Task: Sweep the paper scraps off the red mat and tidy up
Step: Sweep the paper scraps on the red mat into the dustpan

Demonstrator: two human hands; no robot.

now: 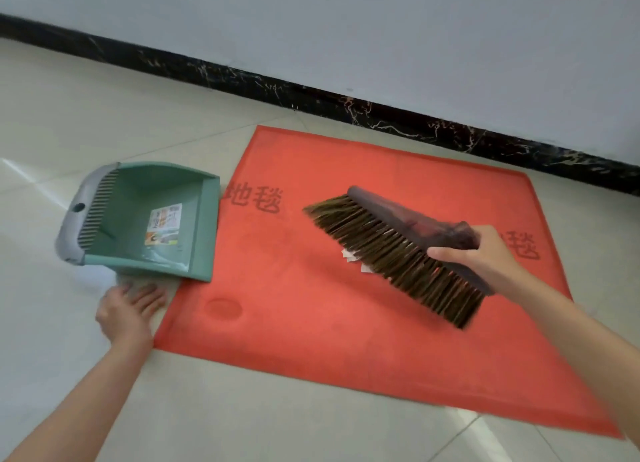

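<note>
On the red mat (311, 306), two white paper scraps (349, 256) are peeking out from under the bristles of one brush (391, 250), which the right hand (481, 257) is gripping by its dark back. One green dustpan (138, 219) is sitting on the floor (242, 409), its lip at the mat's left edge. The left hand (128, 309) is lying flat with relaxed fingers on the floor, just beside the dustpan.

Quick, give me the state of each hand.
Left hand: open, fingers straight, on the floor by the dustpan.
Right hand: gripping the brush.
</note>
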